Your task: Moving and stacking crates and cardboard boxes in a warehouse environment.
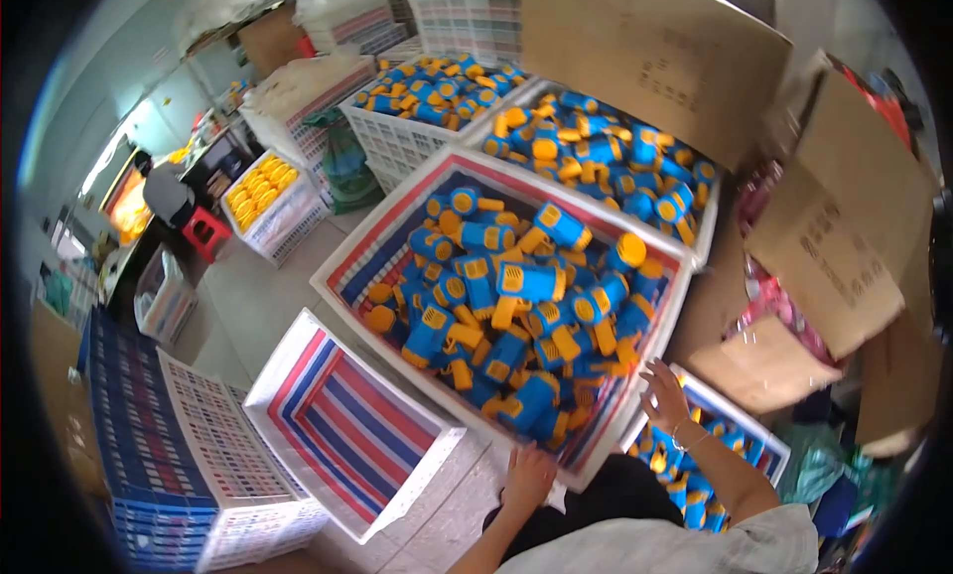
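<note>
A crate (pixel 397 349) of blue-and-orange plastic parts (pixel 531 282) sits before left hand (pixel 529 476) and right hand (pixel 666 395), at its rim, grip unclear.

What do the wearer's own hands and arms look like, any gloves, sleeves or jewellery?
The left hand and right hand are both ungloved. A thin, pale bracelet circles the right wrist; none shows on the left. The right sleeve is short, loose and pale grey; the left sleeve's end can't be made out.
</note>
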